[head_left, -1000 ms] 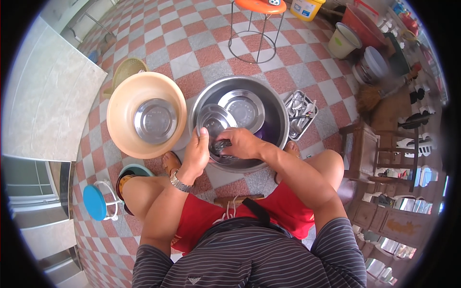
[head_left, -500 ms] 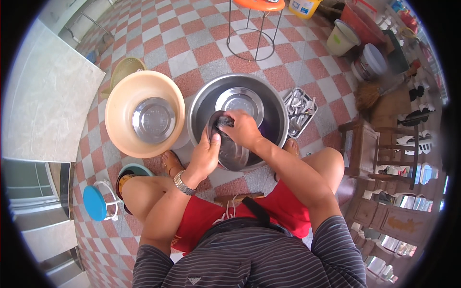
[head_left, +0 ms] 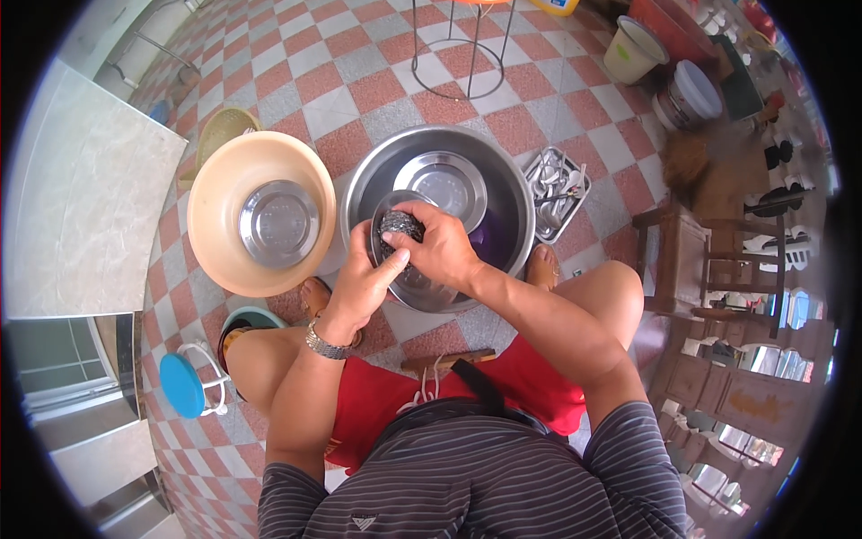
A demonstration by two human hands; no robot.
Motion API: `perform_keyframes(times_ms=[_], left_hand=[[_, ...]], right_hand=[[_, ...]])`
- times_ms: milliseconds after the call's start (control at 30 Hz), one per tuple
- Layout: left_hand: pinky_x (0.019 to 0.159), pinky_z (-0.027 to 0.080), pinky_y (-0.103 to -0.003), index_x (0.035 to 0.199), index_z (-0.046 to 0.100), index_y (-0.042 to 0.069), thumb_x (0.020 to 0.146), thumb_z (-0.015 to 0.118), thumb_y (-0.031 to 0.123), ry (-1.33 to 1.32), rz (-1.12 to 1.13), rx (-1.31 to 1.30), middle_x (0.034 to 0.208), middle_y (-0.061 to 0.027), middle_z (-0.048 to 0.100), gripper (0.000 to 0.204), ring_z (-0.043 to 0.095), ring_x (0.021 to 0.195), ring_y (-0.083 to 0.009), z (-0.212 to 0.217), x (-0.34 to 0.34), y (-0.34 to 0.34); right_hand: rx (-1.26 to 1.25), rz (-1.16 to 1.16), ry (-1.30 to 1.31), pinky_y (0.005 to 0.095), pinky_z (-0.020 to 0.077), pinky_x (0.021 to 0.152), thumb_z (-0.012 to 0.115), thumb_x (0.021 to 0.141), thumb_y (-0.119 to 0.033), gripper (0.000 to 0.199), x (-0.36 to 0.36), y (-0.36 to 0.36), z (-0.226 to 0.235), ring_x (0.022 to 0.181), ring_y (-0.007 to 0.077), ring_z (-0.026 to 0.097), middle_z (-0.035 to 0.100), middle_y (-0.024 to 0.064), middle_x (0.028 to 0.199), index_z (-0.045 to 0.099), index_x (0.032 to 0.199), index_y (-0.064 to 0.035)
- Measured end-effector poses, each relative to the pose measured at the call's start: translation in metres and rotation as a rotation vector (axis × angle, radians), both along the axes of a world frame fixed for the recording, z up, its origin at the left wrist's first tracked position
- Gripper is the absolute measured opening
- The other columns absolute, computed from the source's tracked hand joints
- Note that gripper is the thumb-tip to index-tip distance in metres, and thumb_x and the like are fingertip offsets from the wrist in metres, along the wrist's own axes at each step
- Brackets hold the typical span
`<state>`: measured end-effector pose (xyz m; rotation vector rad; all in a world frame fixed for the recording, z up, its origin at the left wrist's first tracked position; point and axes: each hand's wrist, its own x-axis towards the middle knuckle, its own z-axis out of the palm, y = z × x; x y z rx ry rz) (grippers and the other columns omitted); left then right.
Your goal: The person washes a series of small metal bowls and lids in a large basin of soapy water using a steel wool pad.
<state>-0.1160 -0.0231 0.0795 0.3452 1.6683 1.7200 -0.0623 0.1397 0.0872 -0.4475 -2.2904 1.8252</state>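
Over a large metal basin [head_left: 510,175], my left hand [head_left: 366,280] is closed on the edge of a small metal bowl [head_left: 391,199], thumb along the near rim. My right hand [head_left: 442,251] presses a steel wool scrubber [head_left: 401,225] against the bowl's inside, fingers curled round it. Inside the basin, beyond my hands, a round steel dish [head_left: 440,187] lies face up. Below my hands, another shiny metal piece [head_left: 422,292] shows partly; its shape is hidden. Something purple [head_left: 485,235] shows at the basin's right side.
To the left stands a cream plastic basin [head_left: 208,202] holding a steel plate [head_left: 280,225], with a yellowish strainer [head_left: 224,135] behind it. A metal tray [head_left: 582,199] of spoons sits right of the metal basin. A wire-legged stool [head_left: 471,67] stands ahead, a wooden chair [head_left: 673,269] at right.
The bowl has tilted and its opening now shows more, with the scrubber more visible. Both hands have shifted slightly left in view, and the view itself has moved a little.
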Motion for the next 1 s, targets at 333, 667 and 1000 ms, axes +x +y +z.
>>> perform_keyframes(times_ms=[333,667,1000], left_hand=[[0.097,0.047,-0.032,0.143,0.04,0.001,0.081,0.059,-0.006,-0.061,-0.09,0.029,0.127,-0.0089,0.054,0.065,0.054,0.114,-0.0158,0.02,-0.01,-0.002],[0.092,0.047,-0.029,0.145,0.043,0.001,0.079,0.053,-0.012,-0.054,-0.009,0.078,0.122,-0.0049,0.059,0.068,0.057,0.108,-0.0138,0.008,0.024,0.009],[0.106,0.04,-0.03,0.147,0.04,0.001,0.08,0.049,-0.012,-0.032,0.054,0.061,0.134,-0.0071,0.053,0.069,0.051,0.122,-0.0161,0.011,0.011,0.008]], right_hand=[[0.137,0.032,0.16,0.0387,0.0557,0.086,0.08,0.083,-0.021,0.04,0.0,0.003,0.002,0.099,0.0344,0.07,0.072,0.0178,0.106,0.068,0.117,-0.0035],[0.269,-0.187,0.247,0.0435,0.0535,0.087,0.077,0.084,-0.02,0.036,-0.017,0.015,-0.012,0.101,0.0403,0.064,0.067,0.0199,0.109,0.065,0.115,-0.0053],[0.27,0.047,0.27,0.0452,0.0537,0.087,0.076,0.086,-0.023,0.041,-0.004,-0.003,-0.008,0.104,0.0418,0.063,0.063,0.022,0.111,0.061,0.119,-0.0037]])
